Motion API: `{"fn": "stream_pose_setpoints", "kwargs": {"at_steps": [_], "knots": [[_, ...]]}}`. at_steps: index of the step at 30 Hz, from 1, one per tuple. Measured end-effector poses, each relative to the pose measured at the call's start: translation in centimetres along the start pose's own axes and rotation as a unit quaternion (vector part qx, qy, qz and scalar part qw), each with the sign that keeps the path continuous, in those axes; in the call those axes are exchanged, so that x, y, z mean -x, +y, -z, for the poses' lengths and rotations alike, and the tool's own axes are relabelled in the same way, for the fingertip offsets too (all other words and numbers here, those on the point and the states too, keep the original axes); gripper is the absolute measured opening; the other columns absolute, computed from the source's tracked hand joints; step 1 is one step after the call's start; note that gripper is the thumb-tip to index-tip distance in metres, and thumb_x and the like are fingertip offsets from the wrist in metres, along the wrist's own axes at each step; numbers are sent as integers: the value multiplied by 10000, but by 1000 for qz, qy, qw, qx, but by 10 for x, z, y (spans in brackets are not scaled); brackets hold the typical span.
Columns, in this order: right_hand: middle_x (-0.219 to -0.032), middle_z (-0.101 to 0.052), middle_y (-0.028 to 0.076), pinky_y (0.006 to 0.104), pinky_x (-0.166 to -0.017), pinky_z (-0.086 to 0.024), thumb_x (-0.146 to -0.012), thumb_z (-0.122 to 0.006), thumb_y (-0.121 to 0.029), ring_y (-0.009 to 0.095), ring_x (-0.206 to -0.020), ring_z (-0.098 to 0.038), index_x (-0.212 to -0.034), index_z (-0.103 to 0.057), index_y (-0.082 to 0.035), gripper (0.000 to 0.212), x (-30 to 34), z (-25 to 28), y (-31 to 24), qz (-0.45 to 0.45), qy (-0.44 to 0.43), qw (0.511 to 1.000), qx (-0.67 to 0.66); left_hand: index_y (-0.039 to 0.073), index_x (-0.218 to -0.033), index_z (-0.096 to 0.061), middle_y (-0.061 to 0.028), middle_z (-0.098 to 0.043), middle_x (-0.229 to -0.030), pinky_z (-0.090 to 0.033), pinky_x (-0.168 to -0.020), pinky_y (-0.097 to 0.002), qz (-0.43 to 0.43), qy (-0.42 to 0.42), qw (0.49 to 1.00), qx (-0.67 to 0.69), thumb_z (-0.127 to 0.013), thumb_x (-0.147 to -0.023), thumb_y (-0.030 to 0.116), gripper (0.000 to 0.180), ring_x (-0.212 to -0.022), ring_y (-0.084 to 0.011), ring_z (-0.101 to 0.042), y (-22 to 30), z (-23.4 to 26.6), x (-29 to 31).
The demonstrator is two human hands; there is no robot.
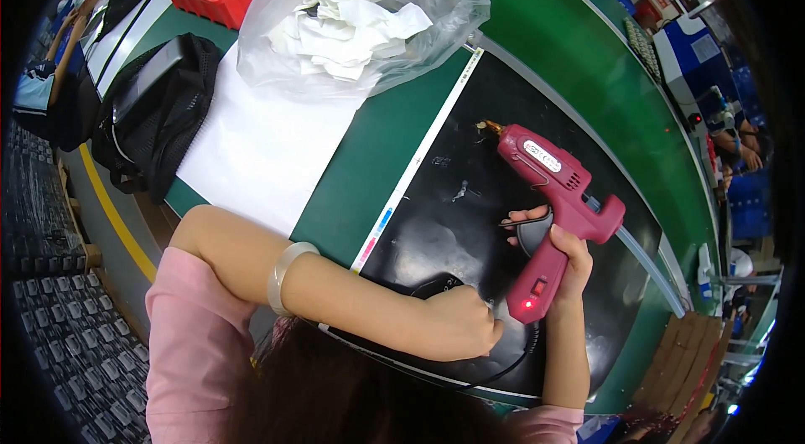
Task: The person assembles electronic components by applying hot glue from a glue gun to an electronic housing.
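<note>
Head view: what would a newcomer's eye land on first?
The dark-pink glue gun, right of centre above the black mat, gripped in the right hand, a red light glowing low on its handle. Next, the clear plastic bag of crumpled white wads at top centre, with a bright red bin to its left.
</note>
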State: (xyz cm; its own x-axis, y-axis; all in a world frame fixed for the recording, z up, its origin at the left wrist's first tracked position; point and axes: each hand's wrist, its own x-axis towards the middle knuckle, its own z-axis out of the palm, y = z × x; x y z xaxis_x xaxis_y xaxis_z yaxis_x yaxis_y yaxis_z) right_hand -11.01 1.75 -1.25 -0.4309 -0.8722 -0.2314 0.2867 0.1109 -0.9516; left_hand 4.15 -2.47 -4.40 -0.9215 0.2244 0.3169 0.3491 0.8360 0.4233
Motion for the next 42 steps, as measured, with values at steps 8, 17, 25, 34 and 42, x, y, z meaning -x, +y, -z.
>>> {"fn": "stream_pose_setpoints", "kwargs": {"at_steps": [8, 17, 25, 34, 42], "knots": [[-909, -546, 255, 344, -692, -468, -665, -482, -238, 292, -809, -560, -959, -463, 97, 447, 1, 1, 4, 16, 13, 1000, -18, 18, -640, -474, -63, -495, -499, -383, -396, -275, -1, 1, 1000, 2, -576, -709, 328, 334, -438, -184, -520, -1, -1, 1], [-910, -546, 255, 347, -697, -460, -656, -483, -239, 308, -819, -557, -929, -467, 71, 414, 0, 7, 9, 34, 2, 997, -63, 16, -652, -475, -72, -507, -511, -386, -400, -276, -3, -2, 1000, -2, -568, -719, 321, 326, -447, -191, -527, -3, -2, 3], [-907, -553, 248, 338, -700, -458, -651, -487, -240, 306, -815, -559, -927, -470, 66, 412, 0, 9, 10, 38, -19, 997, -69, 20, -631, -479, -71, -504, -504, -381, -401, -285, -8, 27, 1000, 14, -579, -701, 313, 317, -447, -193, -522, -4, -5, 2], [-892, -563, 230, 323, -697, -468, -648, -480, -236, 290, -821, -566, -917, -476, 61, 401, 2, -1, 2, 15, -11, 1000, 6, 1, -612, -509, -94, -533, -494, -412, -416, -318, 8, 27, 998, 53, -588, -667, 265, 282, -466, -223, -555, -1, 1, 0], [-898, -560, 235, 320, -709, -468, -662, -480, -224, 289, -816, -568, -922, -479, 71, 393, 4, -5, 0, 9, 5, 1000, 25, -5, -608, -504, -92, -523, -472, -410, -409, -317, 4, 22, 999, 43, -584, -676, 270, 294, -446, -221, -549, 1, -1, -3]]}}
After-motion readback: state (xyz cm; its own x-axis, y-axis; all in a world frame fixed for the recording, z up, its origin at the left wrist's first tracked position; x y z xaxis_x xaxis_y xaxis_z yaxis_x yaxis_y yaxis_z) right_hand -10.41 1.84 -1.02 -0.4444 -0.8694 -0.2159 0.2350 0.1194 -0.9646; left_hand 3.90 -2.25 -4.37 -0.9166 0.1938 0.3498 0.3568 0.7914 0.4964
